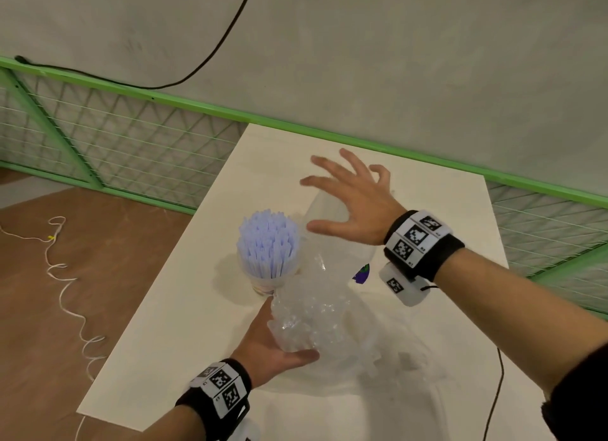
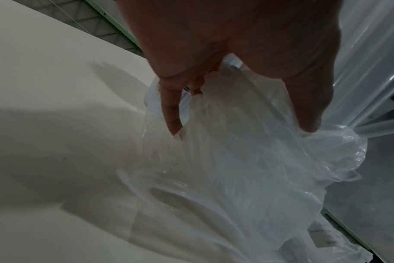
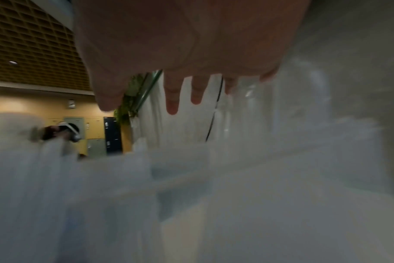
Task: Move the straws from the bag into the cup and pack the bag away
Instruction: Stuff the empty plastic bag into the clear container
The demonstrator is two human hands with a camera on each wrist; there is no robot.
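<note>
A clear cup (image 1: 267,284) on the white table (image 1: 184,325) is packed with upright pale blue straws (image 1: 267,243). Just right of it lies the crumpled clear plastic bag (image 1: 312,319), whose far part stretches flat toward the table's back. My left hand (image 1: 279,345) grips a bunched part of the bag (image 2: 247,142) near the cup's base, thumb and fingers curled into the plastic. My right hand (image 1: 348,197) hovers above the bag's far end with fingers spread and holds nothing. In the right wrist view the straws (image 3: 68,178) and the plastic are blurred.
A green mesh railing (image 1: 131,144) runs behind and left of the table. The table's left edge drops to a brown floor with a coiled white cord (image 1: 65,292). A black cable (image 1: 496,391) hangs off the right front. A small purple label (image 1: 362,273) shows on the bag.
</note>
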